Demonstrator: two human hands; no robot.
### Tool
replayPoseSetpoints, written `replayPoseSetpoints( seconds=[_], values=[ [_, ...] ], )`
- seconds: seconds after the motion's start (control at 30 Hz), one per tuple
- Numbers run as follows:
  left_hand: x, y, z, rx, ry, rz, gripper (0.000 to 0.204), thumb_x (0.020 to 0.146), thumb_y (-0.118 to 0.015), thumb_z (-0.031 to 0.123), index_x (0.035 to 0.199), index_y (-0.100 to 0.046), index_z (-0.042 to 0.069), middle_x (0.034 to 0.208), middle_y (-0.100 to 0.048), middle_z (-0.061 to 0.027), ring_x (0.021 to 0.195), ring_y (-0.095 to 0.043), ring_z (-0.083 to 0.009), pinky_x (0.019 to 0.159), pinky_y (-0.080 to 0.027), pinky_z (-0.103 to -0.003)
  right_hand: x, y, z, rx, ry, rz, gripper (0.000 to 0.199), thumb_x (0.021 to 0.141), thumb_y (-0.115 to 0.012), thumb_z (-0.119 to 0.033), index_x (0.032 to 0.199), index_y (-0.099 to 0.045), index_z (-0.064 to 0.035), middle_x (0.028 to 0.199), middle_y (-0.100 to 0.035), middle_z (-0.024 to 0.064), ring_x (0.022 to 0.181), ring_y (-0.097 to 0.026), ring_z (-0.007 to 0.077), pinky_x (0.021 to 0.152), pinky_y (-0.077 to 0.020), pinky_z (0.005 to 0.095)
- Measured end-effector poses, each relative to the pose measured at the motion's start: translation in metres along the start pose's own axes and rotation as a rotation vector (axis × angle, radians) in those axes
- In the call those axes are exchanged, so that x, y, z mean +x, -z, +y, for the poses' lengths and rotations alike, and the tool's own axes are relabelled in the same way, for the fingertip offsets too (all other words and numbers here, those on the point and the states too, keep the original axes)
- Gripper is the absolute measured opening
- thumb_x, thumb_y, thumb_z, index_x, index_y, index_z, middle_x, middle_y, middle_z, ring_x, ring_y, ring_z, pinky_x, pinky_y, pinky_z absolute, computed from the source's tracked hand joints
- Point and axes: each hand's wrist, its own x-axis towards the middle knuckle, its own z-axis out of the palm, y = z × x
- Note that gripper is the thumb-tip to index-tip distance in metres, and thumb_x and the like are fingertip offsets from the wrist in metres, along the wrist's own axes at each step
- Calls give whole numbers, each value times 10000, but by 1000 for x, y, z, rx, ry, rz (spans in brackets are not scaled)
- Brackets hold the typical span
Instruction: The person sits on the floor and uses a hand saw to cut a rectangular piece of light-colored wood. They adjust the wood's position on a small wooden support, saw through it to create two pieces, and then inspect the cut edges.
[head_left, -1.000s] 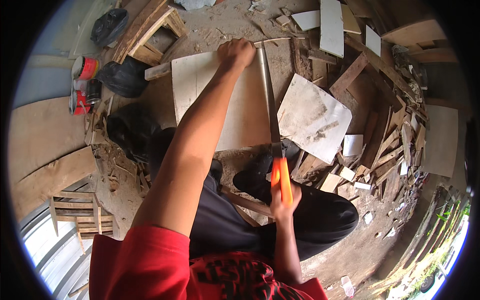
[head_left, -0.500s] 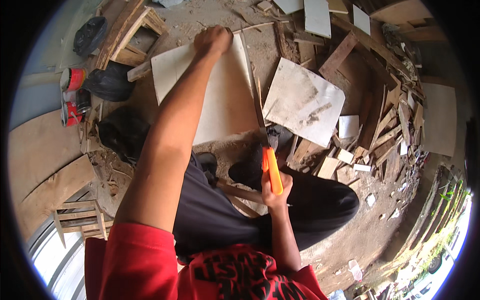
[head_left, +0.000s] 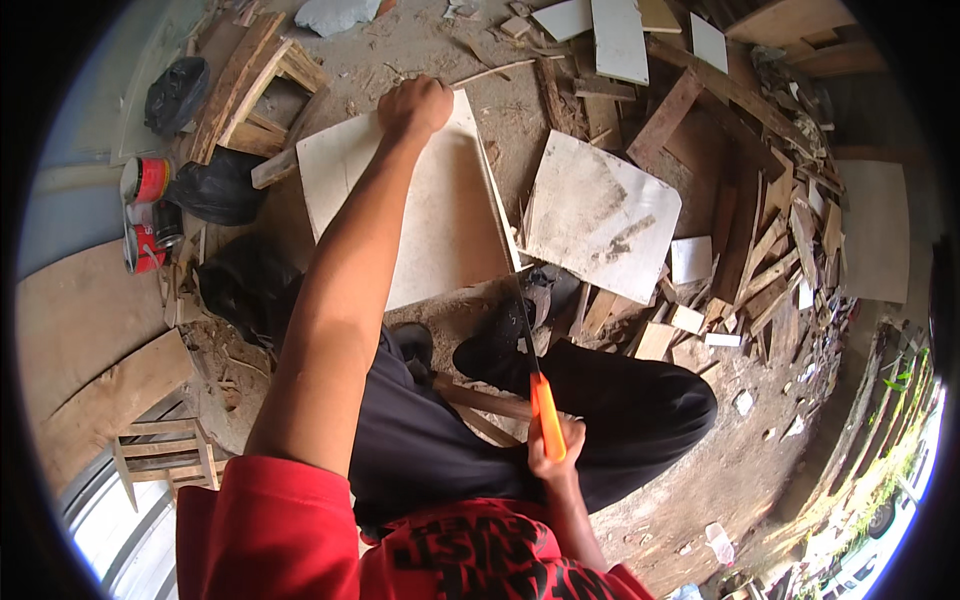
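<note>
My right hand [head_left: 556,448] is closed round the orange handle of a handsaw [head_left: 546,408], low in front of my body. The dark, thin blade runs away from me, its far part along the right side of a pale wooden board [head_left: 440,215]. A narrow strip [head_left: 472,120] lies along that side, beyond the blade. At the board's far edge is my left hand [head_left: 415,104], its fingers curled over the edge and pressing it. That arm stretches straight across the board. The underside of the left fingers is hidden.
To the right lies a second stained white board [head_left: 605,215], near a heap of scrap wood [head_left: 770,260]. My folded leg [head_left: 630,405] is under the saw. Black plastic bags [head_left: 220,185], red tins [head_left: 147,250] and a wooden frame [head_left: 265,95] stand at the left.
My right hand has drawn the handsaw back toward my body, so the handle now sits nearer me. My left hand stays on the board's far edge. The whole view has shifted slightly.
</note>
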Motion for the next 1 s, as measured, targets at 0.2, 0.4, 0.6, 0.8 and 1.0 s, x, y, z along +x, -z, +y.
replayPoseSetpoints(
  seconds=[0.2, 0.4, 0.6, 0.8, 1.0],
  values=[
    [26, -3, -2, -77, -69, 82, 424, 871, -378, 309, 1077, -686, 102, 1163, -645, -167, 1100, -605, -335, 941, -472, -426, 92, -38, 4, 151, -147, -9, 116, 762, -584, -50, 651, -564, -22, 525, -506, 112, 427, -535, 232, 450, -425, 316],
    [0, -1, -1, -50, -33, -21, 466, 916, -363, 378, 1133, -665, 97, 1214, -626, -158, 1141, -587, -348, 981, -449, -457, 20, -2, -18, -164, 88, -61, 115, 752, -571, -56, 644, -540, -34, 536, -495, 81, 426, -493, 184, 417, -364, 312],
    [11, -15, -11, -140, -119, 187, 433, 892, -351, 312, 1013, -703, 92, 1135, -658, -171, 1059, -623, -350, 940, -460, -464, 61, -24, -4, 40, 0, -66, 146, 790, -584, -72, 658, -555, -17, 541, -528, 72, 438, -510, 172, 453, -414, 325],
    [10, -31, -12, -109, -200, 208, 415, 893, -385, 315, 1050, -682, 70, 1152, -647, -191, 1082, -607, -369, 950, -456, -457, 94, -27, 0, 171, -126, 2, 231, 786, -603, -57, 588, -486, -29, 509, -483, 50, 427, -462, 107, 420, -358, 273],
    [1, 3, -8, -51, -25, -37, 465, 924, -354, 368, 1116, -659, 74, 1186, -628, -201, 1108, -597, -364, 976, -442, -457, 18, -5, 7, -23, 68, -25, 77, 690, -558, -63, 626, -539, -26, 510, -492, 90, 431, -518, 200, 466, -414, 334]
  ],
)
